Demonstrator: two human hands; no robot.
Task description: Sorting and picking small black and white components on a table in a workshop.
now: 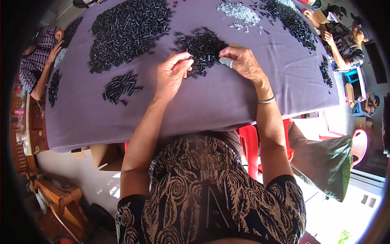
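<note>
Both hands are over a pile of small black tube-shaped pieces (206, 51) in the middle of the table. At the pile's left edge, my left hand (171, 75) is closed, thumb and index finger pinched together. Something small and dark may be between those fingertips, too small to name. My right hand (245, 64) is at the pile's right edge, its fingers curled and pressed together. A pale finger cover (226, 62) wraps one of its fingertips, and whatever it may hold is hidden. A metal bangle (266, 100) circles the right wrist.
A purple cloth (203, 105) covers the table. Around lie a large black heap (128, 32), a smaller black pile (120, 87), clear whitish pieces (240, 14) and another black heap (296, 26). People sit at left and right. A red chair (248, 148) stands below the table edge.
</note>
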